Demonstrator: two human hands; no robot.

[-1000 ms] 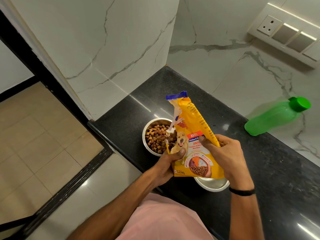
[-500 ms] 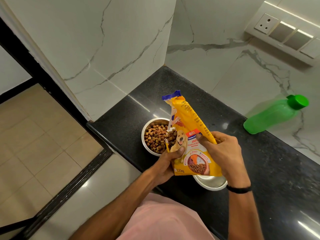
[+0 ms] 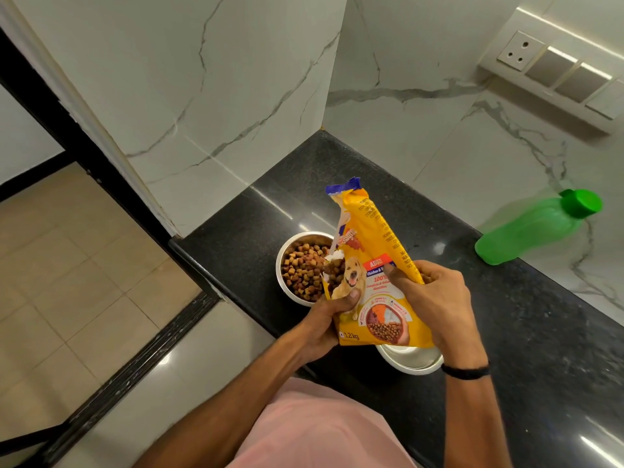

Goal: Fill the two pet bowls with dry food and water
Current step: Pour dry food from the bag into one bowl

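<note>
Black counter [image 3: 540, 332], kibble bowl [image 3: 304, 235], second bowl [image 3: 410, 361] (half hidden), green bottle [image 3: 530, 231]

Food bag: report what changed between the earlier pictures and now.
Nothing visibly changed. The left hand and right hand still grip the food bag; the kibble bowl, near bowl and green bottle stay put.

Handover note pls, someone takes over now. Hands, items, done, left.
Left hand grips the food bag low on its edge; right hand grips its side. Bag held tilted above the counter.
Far bowl is full of kibble: food done.
Near bowl is mostly hidden behind the bag; no water seen.
Green bottle stands capped by the wall.
Left: set the bag down, pour water into the near bowl.
</note>
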